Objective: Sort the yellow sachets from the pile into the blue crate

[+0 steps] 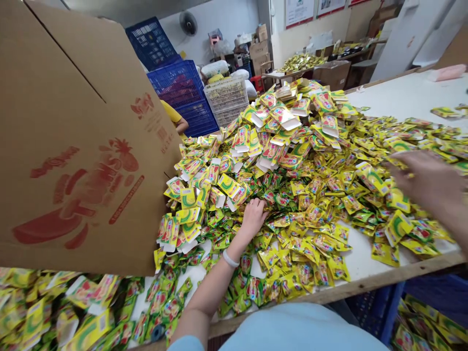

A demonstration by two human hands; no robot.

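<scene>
My left hand (255,214), with a ring and a white wristband (230,259), rests in a heap of small green and yellow sachets (270,197). Its fingers are curled down among them, and whatever the fingertips grip is hidden. Off to the right, my right hand (427,183) is smeared by motion above the heap. Yellow sachets show near its fingertips, but I cannot make out whether it holds any. Small flat printed boxes (228,185), many with white flaps standing out, lie just beyond my left hand and are piled higher at the back.
A large brown carton (80,146) with red fruit print stands at the left. More sachets and boxes (84,312) lie below it. Under the wooden table edge (365,282) is a blue crate (395,312). Stacked blue crates (183,92) and a person's yellow sleeve (170,112) are behind.
</scene>
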